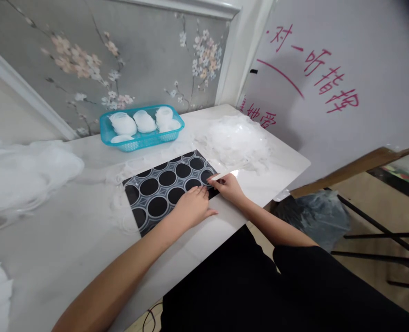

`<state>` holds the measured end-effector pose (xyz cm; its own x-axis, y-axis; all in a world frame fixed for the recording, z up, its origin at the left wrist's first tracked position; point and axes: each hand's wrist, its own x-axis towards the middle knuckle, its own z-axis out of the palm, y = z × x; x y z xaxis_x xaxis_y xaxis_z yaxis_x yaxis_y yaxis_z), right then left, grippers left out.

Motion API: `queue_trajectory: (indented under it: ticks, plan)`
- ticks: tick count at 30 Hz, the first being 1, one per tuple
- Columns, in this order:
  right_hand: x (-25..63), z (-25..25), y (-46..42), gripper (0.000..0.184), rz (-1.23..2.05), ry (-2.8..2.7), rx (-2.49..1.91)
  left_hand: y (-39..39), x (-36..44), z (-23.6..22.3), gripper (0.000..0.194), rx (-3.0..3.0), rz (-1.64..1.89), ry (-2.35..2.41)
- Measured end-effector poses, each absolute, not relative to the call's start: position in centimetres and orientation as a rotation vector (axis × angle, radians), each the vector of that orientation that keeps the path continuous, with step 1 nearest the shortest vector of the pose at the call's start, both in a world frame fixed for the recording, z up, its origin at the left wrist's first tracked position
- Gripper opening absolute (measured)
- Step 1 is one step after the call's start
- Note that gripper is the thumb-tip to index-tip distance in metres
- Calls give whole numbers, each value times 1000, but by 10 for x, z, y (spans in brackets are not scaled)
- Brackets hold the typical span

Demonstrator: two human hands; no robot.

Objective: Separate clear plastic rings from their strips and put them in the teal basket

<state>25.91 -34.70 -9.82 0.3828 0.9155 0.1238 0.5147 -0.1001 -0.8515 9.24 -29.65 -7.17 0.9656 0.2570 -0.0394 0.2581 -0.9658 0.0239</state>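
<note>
On the white table lies a black mat [167,178] under a clear film sheet printed or cut with rows of ring outlines. My left hand [193,205] rests on the sheet's near right part, its fingers stretched out and holding nothing. At the right edge of the sheet, the fingers of my right hand [228,186] are pinched together. A slim white piece [220,176] sticks out from them; its kind is too small to make out. Both hands are close together, the right one just beyond the left.
A blue plastic basket [142,143] with several stacks of white round discs stands at the back. To the right spreads a heap of clear film scraps [239,140]. More white sheets [20,170] lie at the left. A whiteboard [328,138] leans at the right.
</note>
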Motion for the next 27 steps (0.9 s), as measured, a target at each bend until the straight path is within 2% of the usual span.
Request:
queue_trajectory:
  ticks: [8, 14, 16, 17, 20, 23, 27]
  plan:
    - [255, -100, -351, 23, 481, -1339, -1818, -297, 92, -67, 76, 3059, -51, 424]
    - [254, -101, -348, 24, 160, -1714, -1876, -301, 93, -69, 100, 3044, -15, 379]
    - [275, -85, -333, 23, 44, -1664, -1966, -301, 93, -66, 105, 3025, -46, 375]
    - [288, -74, -324, 23, -77, -1468, -2003, -300, 93, -64, 107, 3007, -65, 380]
    - [315, -42, -305, 33, -319, -1057, -1964, -298, 90, -61, 105, 2929, -82, 394]
    - [300, -37, -308, 25, -106, -1071, -1767, -299, 78, -64, 96, 2940, 7, 405]
    - [242, -66, -333, 26, 346, -1210, -1633, -308, 52, -71, 94, 3005, 41, 449]
